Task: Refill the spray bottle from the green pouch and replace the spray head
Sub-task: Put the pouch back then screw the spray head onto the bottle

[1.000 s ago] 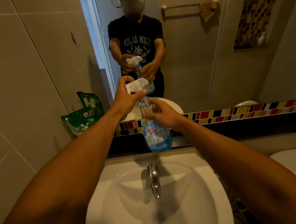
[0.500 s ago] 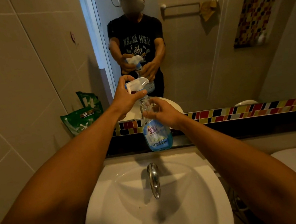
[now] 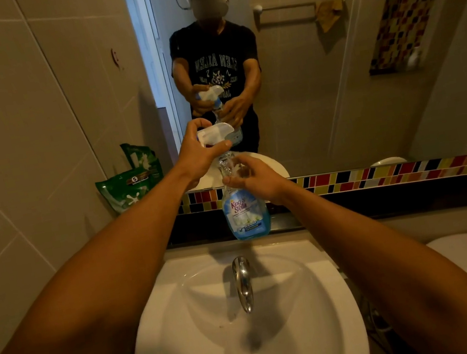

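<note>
Spray head being worked at the bottle's neck

Head view: the left hand (image 3: 196, 155) has its fingers wrapped round the white plastic spray head (image 3: 214, 134), the right hand (image 3: 252, 178) clasps the clear blue-labelled spray bottle (image 3: 245, 211) at its neck above the white basin (image 3: 249, 342) — whether the head is going on or coming off, I cannot tell. The green refill pouch (image 3: 131, 187) leans against the wall, well apart; next likely comes twisting the collar.

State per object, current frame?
spray bottle: upright on the ledge, partly filled with blue liquid
spray head: at the bottle's neck, seating unclear
left hand: gripping the spray head
right hand: holding the bottle's neck
green pouch: leaning against the wall
faucet: no water running
</note>
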{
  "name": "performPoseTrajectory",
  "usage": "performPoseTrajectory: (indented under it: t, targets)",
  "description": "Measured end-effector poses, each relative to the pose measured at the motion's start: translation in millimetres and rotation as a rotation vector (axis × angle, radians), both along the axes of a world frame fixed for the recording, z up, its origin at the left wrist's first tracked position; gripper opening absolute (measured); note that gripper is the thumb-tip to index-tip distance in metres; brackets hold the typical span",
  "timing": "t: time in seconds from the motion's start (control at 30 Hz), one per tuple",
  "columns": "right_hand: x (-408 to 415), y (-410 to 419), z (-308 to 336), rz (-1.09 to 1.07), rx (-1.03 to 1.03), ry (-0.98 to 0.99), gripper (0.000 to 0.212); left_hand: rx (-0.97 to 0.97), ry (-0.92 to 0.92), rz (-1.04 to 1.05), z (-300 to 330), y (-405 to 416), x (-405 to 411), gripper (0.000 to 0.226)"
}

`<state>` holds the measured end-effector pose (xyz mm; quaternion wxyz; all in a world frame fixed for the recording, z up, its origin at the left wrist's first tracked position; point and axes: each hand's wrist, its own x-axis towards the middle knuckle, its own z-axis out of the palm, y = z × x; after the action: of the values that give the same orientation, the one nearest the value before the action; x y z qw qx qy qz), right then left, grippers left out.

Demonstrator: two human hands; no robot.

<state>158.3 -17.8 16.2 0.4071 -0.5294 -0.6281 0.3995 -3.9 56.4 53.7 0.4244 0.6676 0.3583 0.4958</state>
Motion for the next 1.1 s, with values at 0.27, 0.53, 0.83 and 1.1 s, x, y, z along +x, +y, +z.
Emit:
performPoseTrajectory:
  t: [0.27, 0.53, 0.83, 1.1]
  targets:
    - [3.6, -3.7, 0.8, 0.014, -0.006, 0.018, 0.050, -0.053, 0.038, -0.040, -0.5, -1.0, -1.7, 0.055]
    - [1.4, 0.2, 0.0, 0.013, -0.007, 0.008, 0.057, -0.022, 0.017, -0.034, 0.2, -0.4, -4.4, 0.057]
    - [3.1, -2.3, 0.4, 0.025, -0.002, 0.030, 0.051, -0.023, 0.054, -0.034, 2.7, -3.8, -1.8, 0.059]
    - [3.0, -1.6, -2.4, 0.026, -0.020, 0.019, 0.050, -0.006, 0.074, -0.002, 0.0, -0.8, -4.8, 0.057]
